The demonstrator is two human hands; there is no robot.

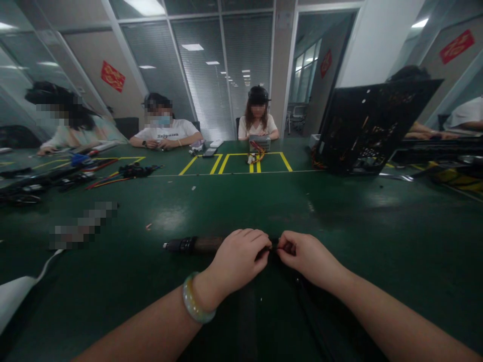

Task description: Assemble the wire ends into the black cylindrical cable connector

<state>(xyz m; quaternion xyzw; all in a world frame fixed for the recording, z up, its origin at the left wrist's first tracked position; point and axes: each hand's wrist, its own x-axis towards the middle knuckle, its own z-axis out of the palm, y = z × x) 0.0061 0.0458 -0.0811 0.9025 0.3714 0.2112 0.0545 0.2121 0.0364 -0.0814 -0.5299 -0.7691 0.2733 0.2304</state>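
Note:
A dark electric screwdriver (208, 245) lies on the green table, its metal-tipped nose pointing left. Over its rear end my left hand (243, 254) is closed, with the fingertips and thumb pinched together at the back of the tool. My right hand (307, 255) is also closed, its thumb and index finger pinching the dark cord end close against the screwdriver's rear. The fingertips of both hands almost meet, and the small join between them is mostly hidden. A black cord (307, 306) runs from below my right hand toward the table's near edge.
A black computer case panel (373, 125) stands at the right. Cables and dark parts (138, 171) lie at the left, near a blurred strip with a white cord (49, 264). Several people sit across the table (226, 201), which bears yellow tape outlines (224, 163).

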